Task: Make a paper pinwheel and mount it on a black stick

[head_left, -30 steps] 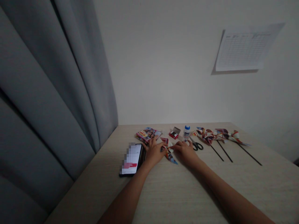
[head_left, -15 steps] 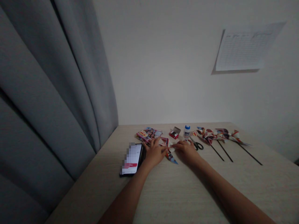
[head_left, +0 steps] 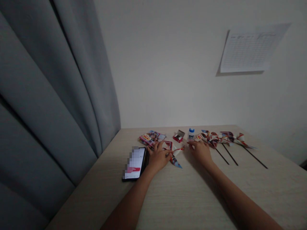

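Note:
My left hand rests on the left side of a folded, printed paper pinwheel, fingers spread and pressing it to the table. To the right, my right hand is off the pinwheel, just in front of a glue bottle with a blue cap. Its fingers are bent and point left; whether they hold anything is too small to tell. The scissors are hidden behind this hand. A small open red box lies beyond the pinwheel.
A phone lies left of my left forearm. Behind it sits a stack of printed paper. Several paper pinwheels on black sticks lie at the right. A grey curtain hangs along the left edge of the table.
My right hand has moved right, off the pinwheel, and now covers the scissors. The pinwheel's right part is uncovered. My left hand stays in place.

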`<state>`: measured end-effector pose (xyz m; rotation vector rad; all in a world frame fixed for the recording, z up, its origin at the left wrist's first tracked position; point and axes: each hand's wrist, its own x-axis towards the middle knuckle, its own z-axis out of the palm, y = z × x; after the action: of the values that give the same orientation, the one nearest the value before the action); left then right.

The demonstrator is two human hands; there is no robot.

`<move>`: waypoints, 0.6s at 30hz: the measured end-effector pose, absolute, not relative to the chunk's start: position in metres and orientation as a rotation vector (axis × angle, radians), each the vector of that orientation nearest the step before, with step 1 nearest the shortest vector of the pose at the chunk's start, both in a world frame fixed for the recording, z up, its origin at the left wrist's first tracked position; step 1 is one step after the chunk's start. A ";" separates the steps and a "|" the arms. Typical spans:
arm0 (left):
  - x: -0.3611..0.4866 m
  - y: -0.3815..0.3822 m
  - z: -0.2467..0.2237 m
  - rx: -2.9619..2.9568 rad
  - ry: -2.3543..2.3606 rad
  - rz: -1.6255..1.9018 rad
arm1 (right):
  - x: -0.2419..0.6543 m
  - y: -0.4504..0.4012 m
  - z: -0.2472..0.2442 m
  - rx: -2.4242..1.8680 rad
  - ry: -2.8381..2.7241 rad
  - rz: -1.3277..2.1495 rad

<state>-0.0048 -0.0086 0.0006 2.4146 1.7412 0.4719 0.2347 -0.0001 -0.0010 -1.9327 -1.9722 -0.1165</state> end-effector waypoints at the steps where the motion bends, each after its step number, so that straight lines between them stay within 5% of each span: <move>1: -0.005 -0.008 0.000 2.415 1.736 0.483 | 0.236 0.000 -0.001 -1.939 -1.972 -0.126; 10: -0.004 -0.008 -0.004 2.398 1.741 0.523 | 0.234 -0.001 0.001 -1.931 -1.998 -0.079; 18: -0.003 -0.009 -0.002 2.428 1.753 0.514 | 0.214 -0.007 -0.003 -1.474 -2.229 0.041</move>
<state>-0.0026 -0.0086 -0.0021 2.4276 1.7535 0.5141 0.2145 -0.0070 -0.0028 -1.4736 -2.2289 0.0405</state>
